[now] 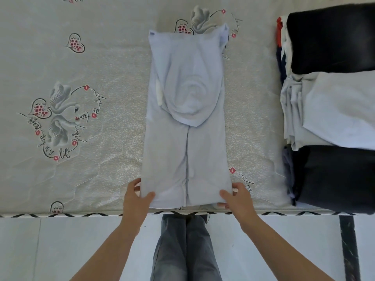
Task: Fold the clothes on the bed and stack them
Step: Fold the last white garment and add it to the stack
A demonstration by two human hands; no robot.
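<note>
Pale tiled floor (81,250), dark strip (348,246) on rt, even daylight.

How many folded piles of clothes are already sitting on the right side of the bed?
3, in a row along the right edge: a far pile with a black top, a pale blue middle pile, and a dark near pile. More may lie beyond the picture's edge.

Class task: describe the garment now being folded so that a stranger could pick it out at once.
On the swan-printed mattress, look at the middle near its front edge. The long, narrow pale blue garment lies there alone, both hands gripping its near corners, unlike the stacked clothes at the right.
</note>
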